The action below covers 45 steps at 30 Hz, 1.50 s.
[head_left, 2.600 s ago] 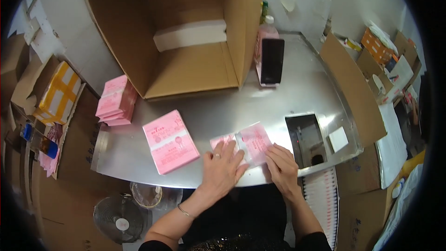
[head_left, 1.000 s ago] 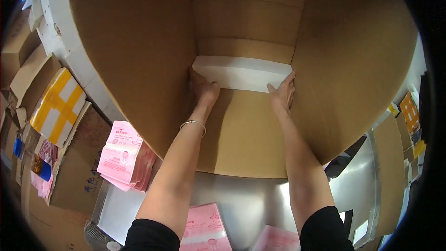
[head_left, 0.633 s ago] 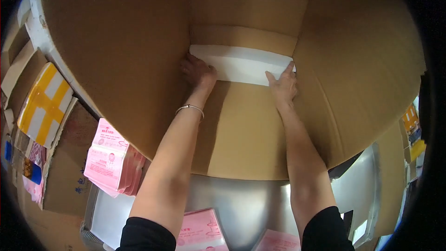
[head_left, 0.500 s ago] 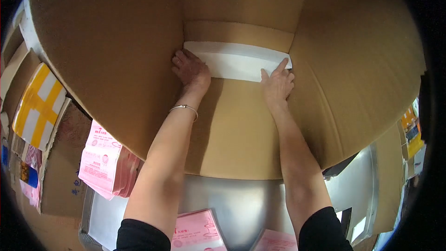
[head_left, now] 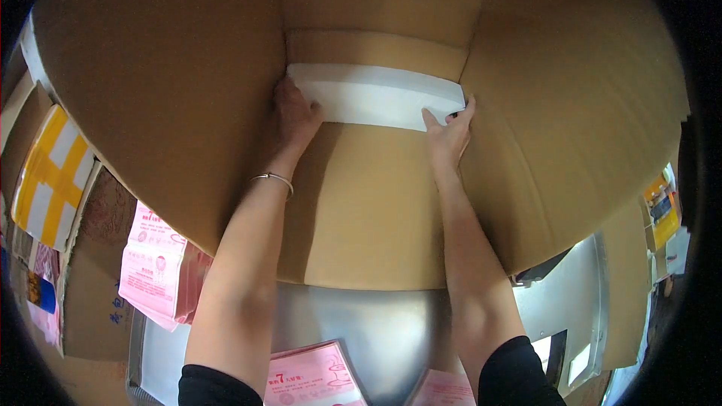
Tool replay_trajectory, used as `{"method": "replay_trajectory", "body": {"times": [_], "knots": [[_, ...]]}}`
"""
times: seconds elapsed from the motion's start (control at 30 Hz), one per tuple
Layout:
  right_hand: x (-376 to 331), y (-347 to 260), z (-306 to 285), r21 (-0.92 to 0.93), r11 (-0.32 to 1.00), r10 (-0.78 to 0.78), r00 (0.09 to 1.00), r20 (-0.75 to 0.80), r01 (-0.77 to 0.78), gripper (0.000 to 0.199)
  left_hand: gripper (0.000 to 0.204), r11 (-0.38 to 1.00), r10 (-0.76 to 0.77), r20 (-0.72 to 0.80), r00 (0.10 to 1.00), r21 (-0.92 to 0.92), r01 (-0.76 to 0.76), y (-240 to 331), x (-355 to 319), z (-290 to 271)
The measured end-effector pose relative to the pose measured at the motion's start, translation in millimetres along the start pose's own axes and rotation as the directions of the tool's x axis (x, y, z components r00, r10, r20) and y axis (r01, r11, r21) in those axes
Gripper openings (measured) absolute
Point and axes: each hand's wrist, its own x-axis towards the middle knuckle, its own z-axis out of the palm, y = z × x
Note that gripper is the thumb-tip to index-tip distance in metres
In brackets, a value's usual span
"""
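A large brown cardboard carton [head_left: 376, 210] stands open towards me, and both my arms reach deep into it. Across its inner end lies a long white piece [head_left: 372, 98] with a crease along its length; whether it is a slim box or folded board I cannot tell. My left hand [head_left: 297, 120], in shadow, grips the left end, the thumb over the near edge. At the other end my right hand [head_left: 450, 135] has its thumb on the near edge and its forefinger round the corner. The fingers under the white piece are hidden.
A metal table [head_left: 353, 323] lies beneath the carton. Pink printed packets stand in a stack [head_left: 162, 263] at the left, and more pink packets [head_left: 320, 376] lie near me. Farther left is a white parcel [head_left: 53, 180] with yellow tape.
My left hand has slid down and left along the white piece's end. My right forefinger has moved from its top onto the outer corner. The view has shifted slightly.
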Motion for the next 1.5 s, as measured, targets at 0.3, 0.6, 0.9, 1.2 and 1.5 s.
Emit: {"method": "replay_trajectory", "body": {"times": [0.3, 0.6, 0.9, 1.2, 1.5], "knots": [[4, 17, 13, 0.203, 0.979, 0.037, 0.994, -0.099, -0.016, 0.098, 0.076, 0.991, -0.036, 0.167, 0.985, -0.118, 0.056, 0, 8, -16], [7, 22, 10, 0.173, 0.985, 0.037, 0.997, -0.07, -0.024, 0.097, 0.075, 0.992, -0.087, 0.255, 0.963, -0.063, 0.106, 15, 9, -30], [12, 13, -7, 0.103, 0.993, 0.063, 0.998, 0.009, -0.064, 0.093, 0.074, 0.992, -0.048, 0.231, 0.972, -0.099, 0.073, 19, 4, -29], [40, -14, 3, -0.684, 0.642, -0.121, 0.926, 0.357, 0.347, 0.079, 0.093, 0.996, 0.031, 0.309, 0.95, -0.094, -0.002, 2, 27, -20], [43, 28, 15, -0.261, 0.94, -0.163, 0.962, 0.217, 0.219, 0.074, 0.091, 0.942, -0.133, 0.284, 0.949, -0.26, 0.21, 11, 19, -16]]}}
